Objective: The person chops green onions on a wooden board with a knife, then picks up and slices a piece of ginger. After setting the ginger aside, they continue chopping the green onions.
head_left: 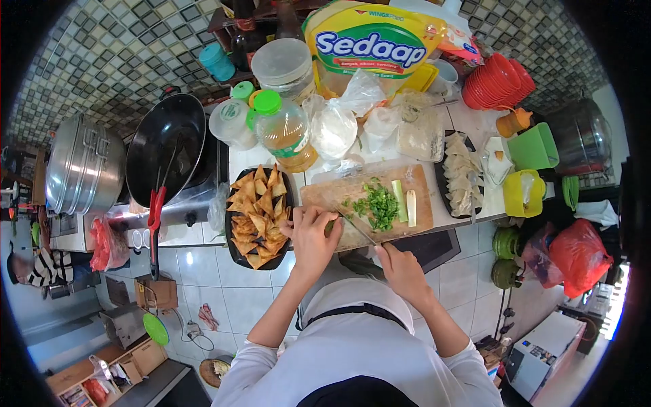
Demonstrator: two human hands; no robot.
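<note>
In the head view, my right hand (401,268) is closed around the handle of a knife (361,230), its blade reaching over the front left of a wooden cutting board (315,197). My left hand (313,237) is curled at the board's left edge, fingers closed on a green vegetable piece (330,226) close to the knife tip. Most of that piece is hidden by the fingers. Chopped green leaves (382,207) lie heaped mid-board. Beside them are a pale green stalk (399,201) and a whitish stalk (411,207).
Left of the board stands a black tray of fried triangular pastries (261,210); to the right, a black tray holds pale dumplings (462,173). An oil bottle (281,129), plastic bags (333,129) and a Sedaap pouch (369,51) line the back. A wok (166,146) sits far left.
</note>
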